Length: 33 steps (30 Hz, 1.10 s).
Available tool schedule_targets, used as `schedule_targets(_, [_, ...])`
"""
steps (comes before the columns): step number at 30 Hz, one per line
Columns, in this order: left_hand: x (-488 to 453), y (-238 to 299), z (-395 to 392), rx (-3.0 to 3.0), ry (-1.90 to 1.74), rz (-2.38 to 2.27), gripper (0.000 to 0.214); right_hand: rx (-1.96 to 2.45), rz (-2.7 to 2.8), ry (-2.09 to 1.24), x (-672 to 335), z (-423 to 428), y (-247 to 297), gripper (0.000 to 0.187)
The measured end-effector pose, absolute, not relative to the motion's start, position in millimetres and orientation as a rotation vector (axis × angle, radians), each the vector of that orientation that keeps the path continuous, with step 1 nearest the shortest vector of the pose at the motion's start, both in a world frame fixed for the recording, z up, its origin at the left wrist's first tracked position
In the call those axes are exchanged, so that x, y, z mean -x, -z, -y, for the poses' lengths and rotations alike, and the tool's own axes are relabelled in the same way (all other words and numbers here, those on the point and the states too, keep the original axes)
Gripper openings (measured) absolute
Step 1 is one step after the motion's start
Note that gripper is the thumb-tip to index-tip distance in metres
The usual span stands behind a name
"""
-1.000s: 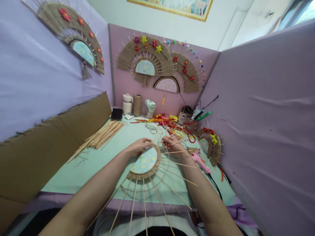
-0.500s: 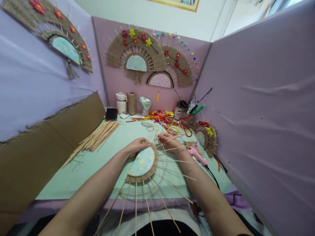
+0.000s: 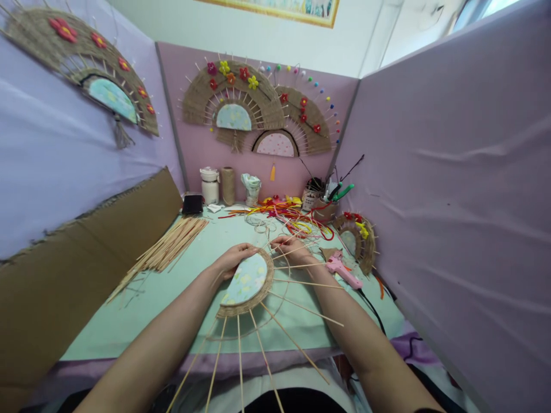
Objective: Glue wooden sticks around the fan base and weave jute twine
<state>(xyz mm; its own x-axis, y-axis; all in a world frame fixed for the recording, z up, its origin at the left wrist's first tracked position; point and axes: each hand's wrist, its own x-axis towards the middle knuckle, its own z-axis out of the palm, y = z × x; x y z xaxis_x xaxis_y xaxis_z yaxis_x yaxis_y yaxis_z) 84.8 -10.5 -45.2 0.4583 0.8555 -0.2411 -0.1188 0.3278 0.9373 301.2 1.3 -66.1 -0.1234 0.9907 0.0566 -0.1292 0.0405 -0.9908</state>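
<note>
A half-round fan piece (image 3: 248,280) with a pale blue flowered centre tilts over the table. Brown twine (image 3: 268,276) is wound along its curved rim, and several thin sticks (image 3: 275,330) fan out toward me and to the right. My left hand (image 3: 236,258) is closed on the upper end of the piece, thumb on its face. By the upper sticks, my right hand (image 3: 289,246) pinches with its fingertips; a strand of twine seems to run from there, though the grip is too small to see clearly. A loose loop of twine hangs across the sticks.
A bundle of sticks (image 3: 166,246) lies at left beside a cardboard strip (image 3: 99,229). Coloured pipe cleaners (image 3: 284,211) are heaped at the back. Right of my hand lie a pink glue gun (image 3: 343,269) and a small finished fan (image 3: 364,241). Jars and a twine spool (image 3: 228,184) stand behind.
The view has tilted up and shifted slightly. The fan piece has turned a little, its sticks swinging, while my left hand keeps hold and my right fingers stay near the upper sticks.
</note>
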Motion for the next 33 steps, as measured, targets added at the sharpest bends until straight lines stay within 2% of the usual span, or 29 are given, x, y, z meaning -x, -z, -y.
schedule_targets(24, [-86.7,46.0,12.8,-1.033,-0.729,-0.893,0.039,1.106,1.251,-1.239,-289.5,1.7,63.3,0.028])
schedule_targets(33, [-86.7,47.8,12.6,-1.056,-0.709,-0.909,0.037,1.095,1.25,-1.203,-288.5,6.7,61.6,0.02])
